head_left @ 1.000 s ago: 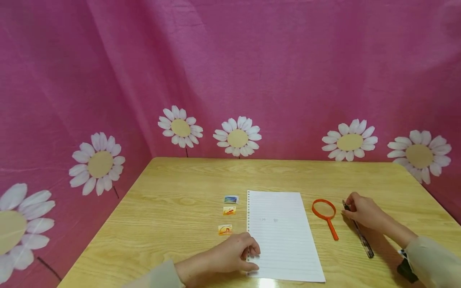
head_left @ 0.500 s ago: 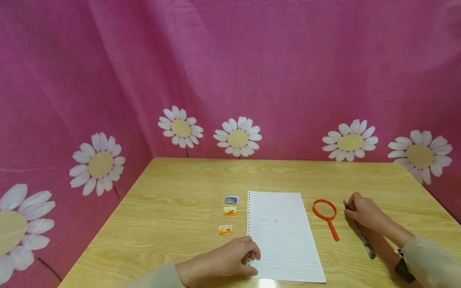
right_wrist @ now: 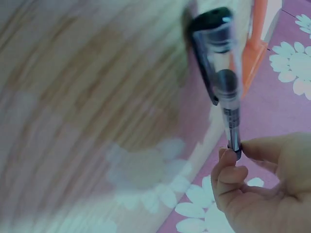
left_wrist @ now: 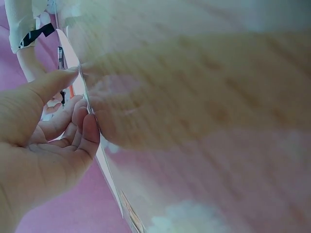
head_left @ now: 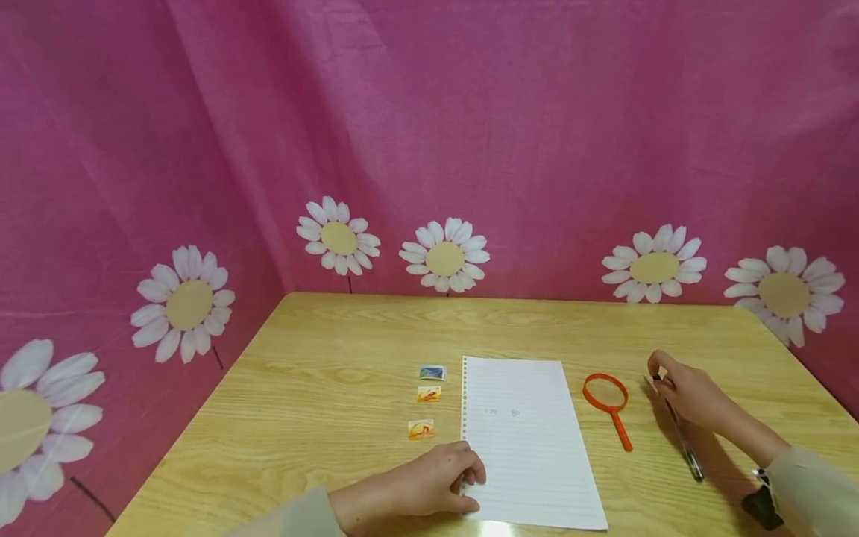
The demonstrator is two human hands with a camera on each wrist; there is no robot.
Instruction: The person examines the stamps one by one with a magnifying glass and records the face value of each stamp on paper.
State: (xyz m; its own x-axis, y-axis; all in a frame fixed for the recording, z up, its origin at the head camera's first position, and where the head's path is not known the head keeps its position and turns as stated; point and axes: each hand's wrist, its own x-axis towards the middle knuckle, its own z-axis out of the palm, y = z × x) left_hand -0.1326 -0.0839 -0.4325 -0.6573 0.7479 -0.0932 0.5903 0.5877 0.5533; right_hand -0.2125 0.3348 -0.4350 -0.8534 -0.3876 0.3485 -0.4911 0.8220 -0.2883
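Observation:
In the head view, my right hand is at the right side of the table and pinches a clear-barrelled pen near its dark far end. The right wrist view shows thumb and fingertips on that end of the pen, with the clipped, black-topped cap at the opposite end, nearest the camera. A lined sheet of paper with a punched left edge lies mid-table, bearing a few small written figures. My left hand rests at its lower left edge, fingers loosely bent, thumb and fingertips touching down there.
A red magnifying glass lies between the sheet and the pen. Left of the paper are three small stamp-like pictures: a blue one, a yellow one and a lower yellow one. A pink flowered curtain hangs behind the wooden table.
My right hand has shifted slightly to the right, and the pen has moved with it. The left hand stays at the sheet's edge.

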